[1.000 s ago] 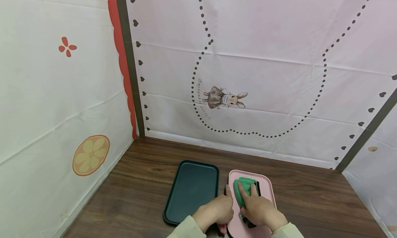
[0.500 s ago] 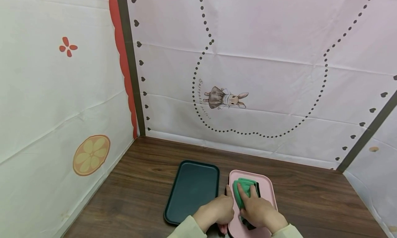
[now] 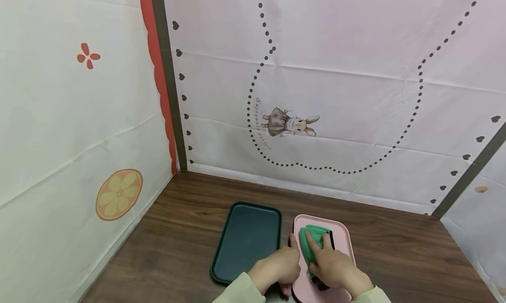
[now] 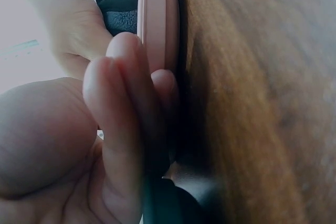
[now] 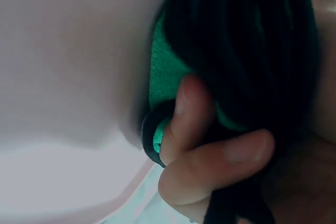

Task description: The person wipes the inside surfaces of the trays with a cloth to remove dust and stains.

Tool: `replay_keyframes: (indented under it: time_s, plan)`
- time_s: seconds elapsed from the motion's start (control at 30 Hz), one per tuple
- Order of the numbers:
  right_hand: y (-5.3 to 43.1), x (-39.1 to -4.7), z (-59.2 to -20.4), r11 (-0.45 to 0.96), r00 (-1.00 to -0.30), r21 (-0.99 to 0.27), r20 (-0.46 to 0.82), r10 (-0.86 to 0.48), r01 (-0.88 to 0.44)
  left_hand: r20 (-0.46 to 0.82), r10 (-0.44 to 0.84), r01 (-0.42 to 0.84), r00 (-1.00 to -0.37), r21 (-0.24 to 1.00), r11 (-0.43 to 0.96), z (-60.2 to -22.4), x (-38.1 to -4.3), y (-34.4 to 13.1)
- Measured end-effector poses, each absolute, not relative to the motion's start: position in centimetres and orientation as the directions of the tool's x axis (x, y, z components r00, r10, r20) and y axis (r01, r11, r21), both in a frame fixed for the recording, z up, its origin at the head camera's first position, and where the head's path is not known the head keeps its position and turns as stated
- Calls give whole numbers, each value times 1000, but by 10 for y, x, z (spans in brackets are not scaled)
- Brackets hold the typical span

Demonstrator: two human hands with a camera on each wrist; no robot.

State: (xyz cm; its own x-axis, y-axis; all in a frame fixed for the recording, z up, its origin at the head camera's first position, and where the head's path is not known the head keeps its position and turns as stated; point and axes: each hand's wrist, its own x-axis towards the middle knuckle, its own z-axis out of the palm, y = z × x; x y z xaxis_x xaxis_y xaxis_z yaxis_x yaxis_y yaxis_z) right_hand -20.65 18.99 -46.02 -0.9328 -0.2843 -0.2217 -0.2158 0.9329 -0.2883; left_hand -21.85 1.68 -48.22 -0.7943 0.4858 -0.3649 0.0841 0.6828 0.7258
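A folded green towel with dark edging lies on the pink tray. My right hand holds it, with two fingers spread over its top. From the right wrist view, curled fingers grip the layered dark end of the towel. Along the pink tray's left rim rests my left hand, one finger pointing forward beside it. The left wrist view has its fingers fairly straight against the tray's outer side. A dark loop of the towel shows past the rim there.
A dark teal tray lies just left of my left hand on the brown wooden table. A white patterned sheet stands behind the table, and another white sheet stands along its left side.
The head view has shifted slightly. Both hands, the towel and the two trays keep nearly the same places relative to each other.
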Motion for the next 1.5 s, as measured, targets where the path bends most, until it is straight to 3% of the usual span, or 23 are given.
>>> replay_keyframes:
  time_s: [1.23,1.5]
  plan:
    - [210,-194,-455,896,-963,-354,57,-264,-267,-358,465,59,-810,738,672,-480,-215,17]
    - [217,-197,-450,899,-964,-352,61,-257,-262,-354,453,55,-818,735,676,-480,-214,18]
